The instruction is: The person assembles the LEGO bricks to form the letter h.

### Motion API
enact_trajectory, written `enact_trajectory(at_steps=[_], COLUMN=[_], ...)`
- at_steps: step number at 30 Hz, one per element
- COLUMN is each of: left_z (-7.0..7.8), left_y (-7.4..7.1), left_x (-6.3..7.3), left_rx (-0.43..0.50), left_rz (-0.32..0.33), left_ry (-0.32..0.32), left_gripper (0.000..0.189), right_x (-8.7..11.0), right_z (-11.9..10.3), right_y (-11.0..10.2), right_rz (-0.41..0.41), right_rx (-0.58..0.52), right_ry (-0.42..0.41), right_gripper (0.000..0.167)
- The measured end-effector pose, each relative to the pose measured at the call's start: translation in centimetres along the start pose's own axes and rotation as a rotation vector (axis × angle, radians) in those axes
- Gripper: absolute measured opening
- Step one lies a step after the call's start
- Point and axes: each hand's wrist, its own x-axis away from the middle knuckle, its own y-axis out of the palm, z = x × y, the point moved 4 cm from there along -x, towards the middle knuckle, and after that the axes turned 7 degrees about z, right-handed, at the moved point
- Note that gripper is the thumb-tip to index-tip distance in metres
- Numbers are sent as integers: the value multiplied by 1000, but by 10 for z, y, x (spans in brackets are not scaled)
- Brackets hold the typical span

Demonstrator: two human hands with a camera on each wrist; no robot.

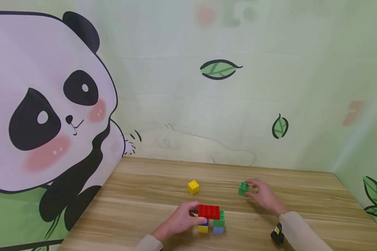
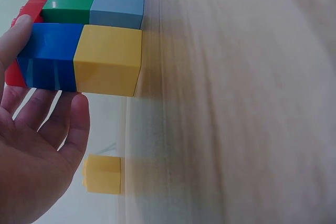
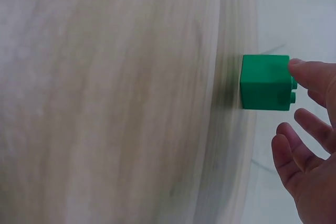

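Two short brick columns are bridged by a long red brick (image 1: 208, 211). One column has a blue brick (image 2: 50, 56) on a yellow brick (image 2: 107, 61); the other has a green brick (image 1: 219, 223) on a light blue brick (image 1: 218, 230). My left hand (image 1: 182, 219) grips the bridge's left end, thumb at the red and blue bricks and fingers round the far side. Farther back to the right, a separate green brick (image 1: 243, 189) stands studs up on the table. My right hand (image 1: 265, 198) pinches it near its studded top, thumb on the near side.
A loose yellow brick (image 1: 193, 187) stands on the wooden table (image 1: 144, 195) behind the bridge. A small black object (image 1: 277, 234) shows by the right sleeve. Behind the table hangs a pale backdrop (image 1: 176, 104) printed with a panda and leaves.
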Motion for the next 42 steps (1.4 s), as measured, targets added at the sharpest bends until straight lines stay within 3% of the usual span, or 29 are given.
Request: enact_trajectory(at_steps=[14, 27, 37, 42], left_z=[1, 2, -1, 0], left_y=[0, 3, 2, 0], left_x=[1, 0, -1, 1], left_rx=[9, 11, 13, 17], left_rz=[-4, 2, -5, -4], left_ry=[-8, 0, -5, -12], left_gripper=[24, 23, 23, 24], right_x=[-4, -2, 2, 4], right_z=[14, 15, -5, -23], right_y=[11, 15, 10, 10], right_rz=[-54, -15, -50, -64], right_rx=[-1, -27, -34, -20], right_ry=[62, 64, 54, 1], right_gripper=[37, 29, 28, 27])
